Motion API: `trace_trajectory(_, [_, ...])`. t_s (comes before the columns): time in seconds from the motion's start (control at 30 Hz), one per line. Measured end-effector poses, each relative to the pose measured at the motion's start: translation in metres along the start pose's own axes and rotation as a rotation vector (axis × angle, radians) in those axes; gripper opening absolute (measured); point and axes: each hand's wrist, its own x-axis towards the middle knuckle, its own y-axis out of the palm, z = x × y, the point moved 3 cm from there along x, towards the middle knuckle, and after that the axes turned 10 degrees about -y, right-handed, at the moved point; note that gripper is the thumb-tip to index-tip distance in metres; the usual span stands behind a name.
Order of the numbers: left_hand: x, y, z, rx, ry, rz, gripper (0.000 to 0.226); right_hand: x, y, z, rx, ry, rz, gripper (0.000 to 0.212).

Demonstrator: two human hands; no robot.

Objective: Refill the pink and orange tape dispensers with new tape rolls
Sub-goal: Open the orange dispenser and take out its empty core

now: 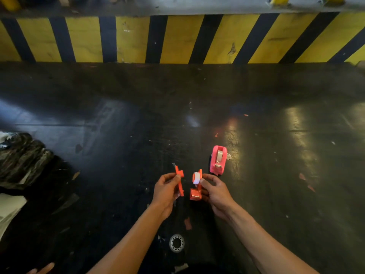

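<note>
Holding the orange dispenser in two separated halves above the dark bench (118, 119), the person works near the bench's front edge. Farthest left lies a crumpled dark plastic bundle (21, 161), well apart from the work. The left hand (167, 191) is closed in a pinch on the flat orange side piece (180, 179), thumb and fingers clamped around its middle, its long axis running roughly away from the person. Just to its right, with a narrow gap between, the right hand (215, 192) is closed around the other orange half (197, 189), which carries a white tape roll (196, 177) seated near its upper end, the roll facing the gap. The two halves stand nearly parallel and face to face, so the closing move looks like a short sideways press, each hand bringing its piece inward along the line between them. Farther right and beyond the right hand, the pink dispenser (218, 160) rests on the bench, seemingly loaded with a roll already, its long axis also pointing away; the right hand is the nearer one. A metal bearing ring (177, 243) lies between the forearms.
</note>
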Motion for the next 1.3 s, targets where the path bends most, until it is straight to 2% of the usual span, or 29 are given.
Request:
trace_trajectory(0.07, [0.006, -0.012, -0.002, 0.205, 0.107, -0.109, 0.019, 0.001, -0.004, -0.002, 0.004, 0.016, -0.006, 0.026])
trace_trajectory(0.17, [0.017, -0.029, 0.000, 0.707, 0.313, -0.266, 0.019, 0.000, -0.007, -0.004, 0.014, 0.038, -0.006, 0.025])
trace_trajectory(0.27, [0.024, -0.037, 0.007, 0.942, 0.361, -0.324, 0.026, 0.001, -0.007, -0.007, 0.001, 0.049, 0.004, 0.028])
trace_trajectory(0.47, [0.026, -0.038, 0.011, 1.028, 0.347, -0.323, 0.037, 0.001, -0.013, -0.011, -0.027, 0.054, 0.007, 0.026])
trace_trajectory(0.53, [0.022, -0.039, 0.008, 1.099, 0.334, -0.363, 0.040, 0.000, -0.014, -0.010, -0.030, 0.048, 0.025, 0.026])
trace_trajectory(0.6, [0.014, -0.038, 0.004, 1.111, 0.398, -0.409, 0.042, -0.001, -0.015, -0.009, -0.039, 0.044, 0.056, 0.027])
trace_trajectory(0.63, [0.009, -0.035, 0.002, 1.090, 0.453, -0.394, 0.043, -0.002, -0.014, -0.008, -0.043, 0.041, 0.072, 0.028])
trace_trajectory(0.7, [0.003, -0.024, -0.001, 1.041, 0.506, -0.246, 0.042, -0.004, -0.011, -0.009, -0.051, 0.040, 0.107, 0.029])
trace_trajectory(0.77, [-0.001, -0.009, -0.002, 0.990, 0.426, -0.033, 0.038, -0.004, -0.009, -0.011, -0.065, 0.037, 0.135, 0.027])
trace_trajectory(0.83, [-0.005, 0.000, -0.002, 0.941, 0.334, 0.090, 0.036, -0.003, -0.008, -0.012, -0.093, 0.040, 0.155, 0.028])
trace_trajectory(1.0, [-0.005, 0.007, -0.003, 0.756, 0.316, 0.108, 0.028, -0.001, -0.012, -0.013, -0.078, 0.036, 0.154, 0.032])
trace_trajectory(1.13, [-0.004, 0.001, -0.002, 0.658, 0.391, 0.011, 0.033, -0.002, -0.017, -0.007, -0.003, -0.005, 0.091, 0.028])
trace_trajectory(1.2, [-0.005, -0.004, -0.001, 0.762, 0.464, -0.027, 0.034, -0.001, -0.020, -0.006, 0.010, -0.013, 0.042, 0.025])
trace_trajectory(1.3, [-0.007, -0.010, 0.007, 1.146, 0.573, 0.049, 0.036, 0.002, -0.024, -0.008, 0.043, -0.017, -0.017, 0.026])
